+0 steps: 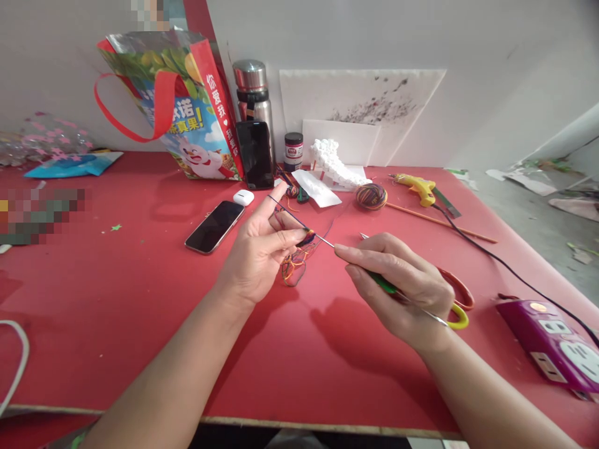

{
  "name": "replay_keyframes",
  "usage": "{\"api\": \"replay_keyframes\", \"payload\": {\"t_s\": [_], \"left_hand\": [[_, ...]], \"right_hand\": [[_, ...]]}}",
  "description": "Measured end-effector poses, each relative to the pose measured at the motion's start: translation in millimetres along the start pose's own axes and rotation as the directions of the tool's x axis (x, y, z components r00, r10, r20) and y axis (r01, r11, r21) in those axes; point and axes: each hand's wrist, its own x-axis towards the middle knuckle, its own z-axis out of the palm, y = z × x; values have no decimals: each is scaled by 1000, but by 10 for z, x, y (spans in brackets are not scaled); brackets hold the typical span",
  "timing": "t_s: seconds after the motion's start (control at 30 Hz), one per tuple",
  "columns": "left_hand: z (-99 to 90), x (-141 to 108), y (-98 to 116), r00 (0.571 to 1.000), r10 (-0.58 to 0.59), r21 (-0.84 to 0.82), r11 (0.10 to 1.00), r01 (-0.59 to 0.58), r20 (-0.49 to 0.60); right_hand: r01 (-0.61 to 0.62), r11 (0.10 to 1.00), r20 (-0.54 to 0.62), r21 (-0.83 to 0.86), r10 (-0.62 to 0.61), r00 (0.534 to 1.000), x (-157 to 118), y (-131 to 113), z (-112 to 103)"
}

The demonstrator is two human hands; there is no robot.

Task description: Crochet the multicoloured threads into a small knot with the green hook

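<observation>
My left hand (262,249) pinches a small piece of crochet work (309,236) in dark, multicoloured yarn between thumb and fingers. Its index finger is raised, with a strand of yarn (285,209) stretched from it down to the piece. Closed around the green grip of a crochet hook (381,282) is my right hand (397,280). The hook's thin metal shaft reaches left to the piece, where its tip is hidden. Loose loops of yarn (294,268) hang below my left hand. Behind them lies a multicoloured ball of yarn (371,196).
Scissors (459,315) lie partly behind my right hand. A phone (215,227) and white earbud case (243,197) are left of centre. A second phone leans on a steel flask (255,93) beside a shopping bag (187,118). A yellow glue gun (416,187) and purple power strip (552,343) are right.
</observation>
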Motion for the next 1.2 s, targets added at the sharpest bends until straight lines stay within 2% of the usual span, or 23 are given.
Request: {"api": "replay_keyframes", "payload": {"t_s": [0.1, 0.17, 0.33, 0.43, 0.5, 0.6, 0.77, 0.83, 0.9, 1.0, 1.07, 1.13, 1.2], "left_hand": [[-8, -2, -5, 1000, 0, 11, 1000, 0, 3], [-9, -12, -11, 999, 51, 67, 997, -50, -5], [0, -48, -46, 975, 223, 170, 961, -217, -20], [21, -55, -51, 976, 215, 152, 966, -208, -35], [41, -49, -37, 987, 150, 100, 984, -144, -54], [60, -30, -12, 996, 15, -18, 1000, -16, -85], [48, -2, -9, 979, -139, -118, 986, 122, -151], [43, -4, -15, 979, -120, -79, 991, 108, -166], [44, -17, -24, 989, -24, 16, 1000, 26, -148], [51, -49, -44, 982, 163, 170, 975, -146, -92], [57, -70, -61, 961, 266, 241, 940, -241, -78], [61, -79, -78, 939, 334, 275, 913, -302, -79], [62, -74, -87, 933, 350, 261, 911, -319, -84]], "right_hand": [[7, 1000, -4, 11, -7, 1000, -3, 4, 7], [-13, 1000, -20, 21, 14, 1000, -7, 7, 14], [-165, 976, -81, 140, 177, 981, -13, 6, 48], [-243, 945, -87, 220, 267, 960, -11, 5, 64], [-252, 939, -82, 235, 277, 957, -13, 6, 63], [-184, 969, -66, 162, 197, 978, -24, 17, 40], [36, 999, 30, -23, -35, 999, -44, 50, -4], [96, 993, 54, -63, -92, 994, -39, 53, -9], [90, 994, 47, -65, -87, 995, -26, 42, -6], [-60, 998, -19, 24, 60, 998, -9, 21, 14], [-200, 967, -60, 161, 211, 976, -12, 23, 33], [-328, 885, -52, 331, 364, 930, -26, 41, 49], [-411, 789, -14, 457, 468, 884, -38, 60, 59]]}}
